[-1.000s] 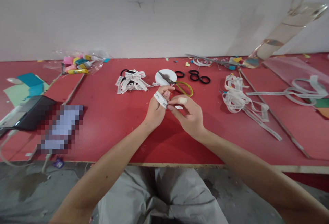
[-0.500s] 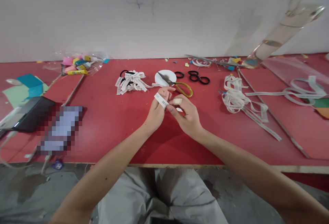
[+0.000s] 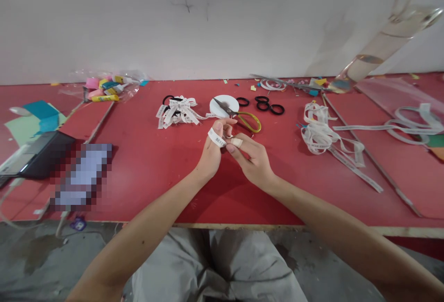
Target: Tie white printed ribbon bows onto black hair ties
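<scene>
Ribbon at frame centre, lying across the left hand just below the thumb tip, printed side up; whether it circles the hand is hidden. Main risk, in my judgement: slack or a twist in the strip, caused by uneven pull from the right hand, since so little ribbon shows between the hands. Slipping off the left thumb is also possible if that hand tips. The plaster on a right finger may dull the feel of the pinch. Scissors, resting open-bladed over the spool just beyond the left fingertips, could nick a finger on a careless reach. Pose: forearms come in from the lower corners and meet above the bench. Right thumb and forefinger closed in a pinch at the ribbon's right end. Left fingers curled, thumb up; their grip on it I cannot tell.
</scene>
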A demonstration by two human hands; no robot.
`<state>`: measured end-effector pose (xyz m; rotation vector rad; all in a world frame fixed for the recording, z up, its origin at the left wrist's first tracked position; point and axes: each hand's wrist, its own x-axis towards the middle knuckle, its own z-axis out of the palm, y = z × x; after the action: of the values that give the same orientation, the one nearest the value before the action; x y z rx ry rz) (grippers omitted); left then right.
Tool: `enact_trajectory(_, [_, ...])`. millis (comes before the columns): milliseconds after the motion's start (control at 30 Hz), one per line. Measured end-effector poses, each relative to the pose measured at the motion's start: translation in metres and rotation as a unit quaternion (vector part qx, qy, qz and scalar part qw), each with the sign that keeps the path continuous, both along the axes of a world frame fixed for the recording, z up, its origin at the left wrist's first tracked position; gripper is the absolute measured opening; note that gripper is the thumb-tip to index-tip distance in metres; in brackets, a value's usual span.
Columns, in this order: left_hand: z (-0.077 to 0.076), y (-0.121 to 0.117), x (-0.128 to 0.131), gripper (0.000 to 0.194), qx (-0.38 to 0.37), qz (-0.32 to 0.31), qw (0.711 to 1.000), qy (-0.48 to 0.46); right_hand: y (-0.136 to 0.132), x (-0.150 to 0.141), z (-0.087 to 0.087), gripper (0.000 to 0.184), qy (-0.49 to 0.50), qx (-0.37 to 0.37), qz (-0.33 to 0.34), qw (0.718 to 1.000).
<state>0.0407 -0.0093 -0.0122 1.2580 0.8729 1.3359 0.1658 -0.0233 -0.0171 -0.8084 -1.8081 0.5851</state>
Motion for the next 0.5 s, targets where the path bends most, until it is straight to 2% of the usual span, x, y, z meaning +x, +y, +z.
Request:
enact_trajectory(200, [-0.0013,0.0020,0.0001,0.043,-0.022,-0.025,0.999,-0.021,0.0019,0.0006,0.0012,0.023,0.019,-0.081,0.003,0.997])
enact_trajectory(367, [-0.0005,0.0026,-0.0036,0.038,0.003,-0.048,0.999,-0.017,0.0035,-0.0003,0.0034,0.024,0.065,-0.160,0.056,0.983])
enact_trajectory(500, [-0.0002,0.0028,-0.0054,0.038,-0.013,-0.065,0.997,-0.032,0.0050,-0.0007,0.0060,0.026,0.102,-0.205,0.073,0.971])
